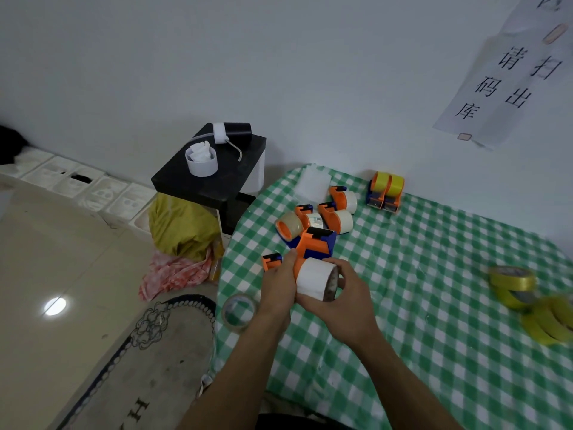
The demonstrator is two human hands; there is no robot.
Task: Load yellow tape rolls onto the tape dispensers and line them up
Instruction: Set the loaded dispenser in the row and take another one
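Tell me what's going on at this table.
A person is working at a checked table. The left hand grips an orange dispenser, and the right hand holds the white roll at its near end. Two yellow-loaded dispensers stand side by side near the wall. Other dispensers lie clustered behind the hands. Loose yellow rolls sit at the right.
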